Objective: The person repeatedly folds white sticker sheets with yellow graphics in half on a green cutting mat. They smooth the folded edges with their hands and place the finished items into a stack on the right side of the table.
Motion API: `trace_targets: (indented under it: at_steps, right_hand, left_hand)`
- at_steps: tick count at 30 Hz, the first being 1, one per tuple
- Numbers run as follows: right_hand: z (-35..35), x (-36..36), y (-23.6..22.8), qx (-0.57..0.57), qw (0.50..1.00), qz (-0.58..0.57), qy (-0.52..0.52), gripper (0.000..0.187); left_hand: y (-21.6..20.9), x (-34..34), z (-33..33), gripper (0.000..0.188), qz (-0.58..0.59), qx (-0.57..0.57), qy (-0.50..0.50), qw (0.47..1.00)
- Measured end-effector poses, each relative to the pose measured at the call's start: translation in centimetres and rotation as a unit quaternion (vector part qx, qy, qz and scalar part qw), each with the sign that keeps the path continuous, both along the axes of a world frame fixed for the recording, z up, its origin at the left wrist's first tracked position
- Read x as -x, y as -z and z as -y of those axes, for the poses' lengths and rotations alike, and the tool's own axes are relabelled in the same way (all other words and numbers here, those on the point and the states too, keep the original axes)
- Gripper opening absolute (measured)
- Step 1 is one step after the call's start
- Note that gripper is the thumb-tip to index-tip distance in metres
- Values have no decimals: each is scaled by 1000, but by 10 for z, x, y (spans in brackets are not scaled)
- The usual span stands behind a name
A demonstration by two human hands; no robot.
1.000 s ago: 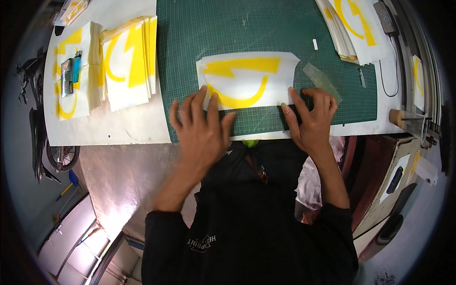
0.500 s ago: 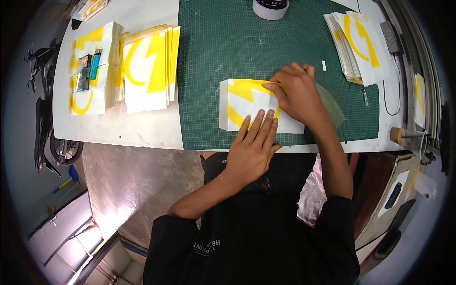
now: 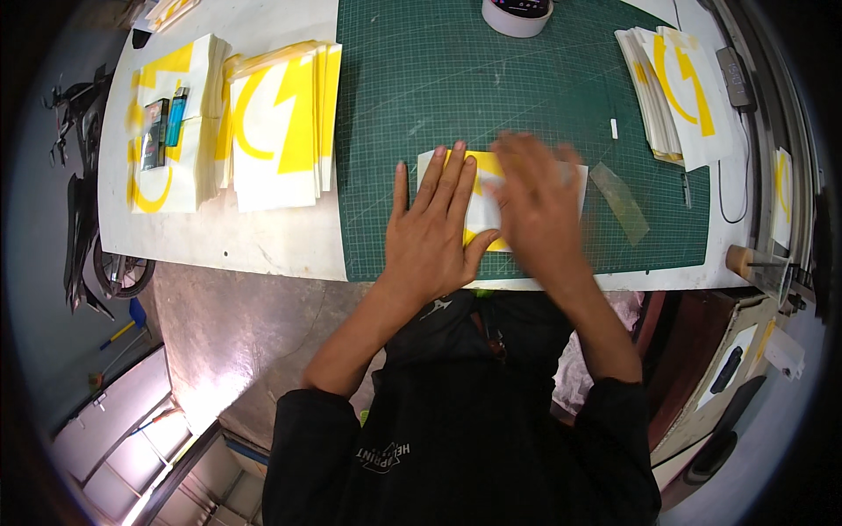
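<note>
A white and yellow printed paper piece, seemingly an envelope or flat bag [image 3: 484,209], lies on the green cutting mat [image 3: 421,79] near the table's front edge. My left hand [image 3: 431,223] rests flat over its left part, fingers stretched and spread. Over the right part is my right hand [image 3: 542,202], smeared by motion, its fingers appearing stretched out with nothing seen between them. Both hands cover much of the paper. Right of it, a translucent strip [image 3: 623,203] lies on the mat.
Stacks of similar paper pieces stand left [image 3: 274,131] and right [image 3: 675,96] of me. A blue lighter [image 3: 176,118] and a dark small box [image 3: 154,133] lie on another stack. A white round device [image 3: 517,19] sits at the back. A cable [image 3: 744,175] runs along the right.
My left hand has moved left and up, onto the paper's left part. My right hand has left its pinch on the upper edge and moves over the right part.
</note>
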State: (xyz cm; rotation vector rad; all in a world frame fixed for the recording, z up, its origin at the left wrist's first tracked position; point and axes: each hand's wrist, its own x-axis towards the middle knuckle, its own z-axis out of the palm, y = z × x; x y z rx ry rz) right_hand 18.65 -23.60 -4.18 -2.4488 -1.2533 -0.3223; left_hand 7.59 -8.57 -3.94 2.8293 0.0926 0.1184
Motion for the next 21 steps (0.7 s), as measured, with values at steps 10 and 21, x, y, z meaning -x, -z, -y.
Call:
trace_targets:
  at_steps: [10,21]
  right_hand:
    - [85,-12,-4,139,989,-31,44,66]
    - [162,-6,1,-55,923,-143,353,45]
  left_hand:
    - [3,-1,0,85,-10,-7,10,1000]
    - [-3,6,22,75,32,34,-61,997]
